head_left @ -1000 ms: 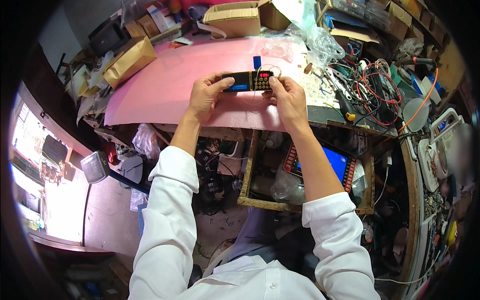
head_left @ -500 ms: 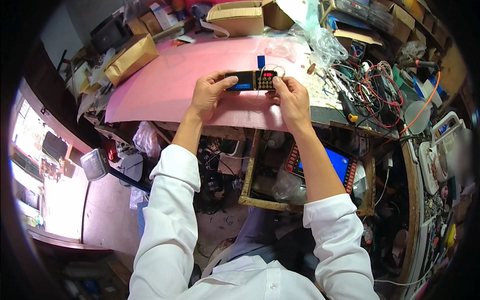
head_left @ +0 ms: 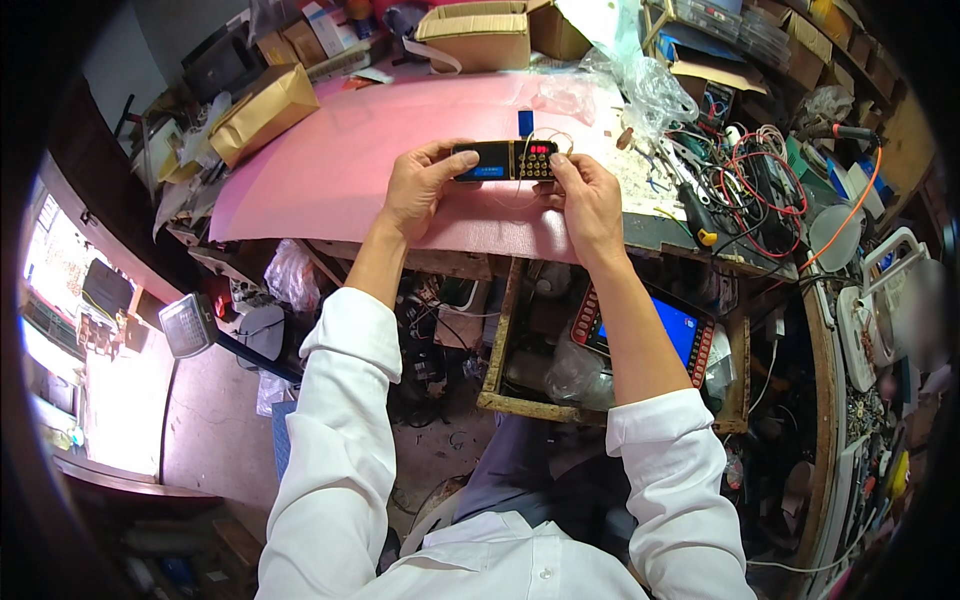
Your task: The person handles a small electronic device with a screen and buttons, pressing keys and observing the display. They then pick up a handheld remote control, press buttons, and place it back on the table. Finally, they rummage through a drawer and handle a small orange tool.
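Note:
Between my two hands is a small black portable radio (head_left: 491,162) with a lit red display and rows of gold buttons on its right half. My left hand (head_left: 420,185) grips its left end, thumb on the dark front. At the right end my right hand (head_left: 588,195) pinches the casing, thumb near the display. A thin pale wire loops across the radio's front and over to its right. Just above it a small blue flat piece (head_left: 525,123) stands out. Below lies the pink sheet (head_left: 350,180) on the bench.
Several cables (head_left: 760,180) and a screwdriver (head_left: 697,212) are heaped at the right. An open wooden drawer (head_left: 530,408) under the bench holds a device with a blue screen (head_left: 672,330). Cardboard boxes (head_left: 470,40) and a brown paper bag (head_left: 265,115) line the back.

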A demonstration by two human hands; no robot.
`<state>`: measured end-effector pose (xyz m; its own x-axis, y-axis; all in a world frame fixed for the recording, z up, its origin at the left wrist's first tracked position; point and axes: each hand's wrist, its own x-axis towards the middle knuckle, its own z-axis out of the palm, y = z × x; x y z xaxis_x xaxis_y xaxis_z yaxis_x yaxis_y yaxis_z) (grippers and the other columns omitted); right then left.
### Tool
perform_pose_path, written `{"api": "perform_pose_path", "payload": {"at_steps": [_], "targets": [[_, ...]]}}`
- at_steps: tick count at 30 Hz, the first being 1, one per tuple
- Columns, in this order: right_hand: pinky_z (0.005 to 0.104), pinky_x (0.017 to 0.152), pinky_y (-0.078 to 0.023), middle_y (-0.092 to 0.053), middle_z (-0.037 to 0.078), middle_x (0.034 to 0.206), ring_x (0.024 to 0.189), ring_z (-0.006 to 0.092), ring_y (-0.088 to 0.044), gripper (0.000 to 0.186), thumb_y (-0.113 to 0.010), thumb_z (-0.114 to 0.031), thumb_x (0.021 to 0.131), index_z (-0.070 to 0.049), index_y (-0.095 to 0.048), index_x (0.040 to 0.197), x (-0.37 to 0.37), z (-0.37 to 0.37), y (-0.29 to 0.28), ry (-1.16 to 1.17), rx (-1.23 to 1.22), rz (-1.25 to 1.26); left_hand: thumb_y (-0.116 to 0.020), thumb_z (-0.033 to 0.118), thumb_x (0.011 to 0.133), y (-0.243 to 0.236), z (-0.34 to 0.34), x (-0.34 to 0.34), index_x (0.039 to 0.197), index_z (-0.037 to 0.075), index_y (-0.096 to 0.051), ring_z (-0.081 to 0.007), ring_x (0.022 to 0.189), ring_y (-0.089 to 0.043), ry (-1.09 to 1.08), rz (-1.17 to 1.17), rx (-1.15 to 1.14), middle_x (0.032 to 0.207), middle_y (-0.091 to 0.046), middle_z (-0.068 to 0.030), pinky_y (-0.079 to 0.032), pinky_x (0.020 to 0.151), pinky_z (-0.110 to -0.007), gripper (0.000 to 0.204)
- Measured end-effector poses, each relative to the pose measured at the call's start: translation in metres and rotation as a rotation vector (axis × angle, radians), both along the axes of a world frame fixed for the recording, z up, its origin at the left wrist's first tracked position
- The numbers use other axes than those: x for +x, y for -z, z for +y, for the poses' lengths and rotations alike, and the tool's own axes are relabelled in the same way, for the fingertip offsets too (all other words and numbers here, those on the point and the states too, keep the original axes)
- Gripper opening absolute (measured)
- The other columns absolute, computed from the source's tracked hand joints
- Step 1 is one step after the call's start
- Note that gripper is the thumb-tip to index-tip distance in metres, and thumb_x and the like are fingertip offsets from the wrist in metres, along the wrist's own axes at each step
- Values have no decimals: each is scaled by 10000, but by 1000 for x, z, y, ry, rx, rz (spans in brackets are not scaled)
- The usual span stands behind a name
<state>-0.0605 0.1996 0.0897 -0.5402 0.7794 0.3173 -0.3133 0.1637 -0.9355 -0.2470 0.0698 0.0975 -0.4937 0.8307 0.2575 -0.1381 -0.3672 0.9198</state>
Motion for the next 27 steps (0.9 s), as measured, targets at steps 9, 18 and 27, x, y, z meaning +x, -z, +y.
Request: {"api": "perform_pose_path", "payload": {"at_steps": [9,18,27], "targets": [[274,626,-601,-737,110,814,696,135,-723,312,-678,-241,1025,62,-697,954,1,-2,-3,8,-28,-12,-782,88,939,1,-1,-2,1215,-48,-711,-192,930,-737,2,-5,-2,1088,-745,-124,-652,802,-327,315],[270,633,-604,-731,106,833,709,137,-723,283,-681,-218,1030,60,-688,980,-1,-2,-1,-6,-27,4,-775,72,938,1,-1,-4,1225,-47,-697,-194,953,-726,16,7,-8,1093,-732,-115,-654,818,-332,320],[273,653,-599,-728,102,878,742,135,-713,291,-655,-232,1056,56,-697,1068,1,-3,-4,-42,-74,44,-755,84,961,2,-1,-6,1234,-46,-690,-210,1001,-735,35,-25,28,1143,-733,-133,-657,849,-348,309]]}}
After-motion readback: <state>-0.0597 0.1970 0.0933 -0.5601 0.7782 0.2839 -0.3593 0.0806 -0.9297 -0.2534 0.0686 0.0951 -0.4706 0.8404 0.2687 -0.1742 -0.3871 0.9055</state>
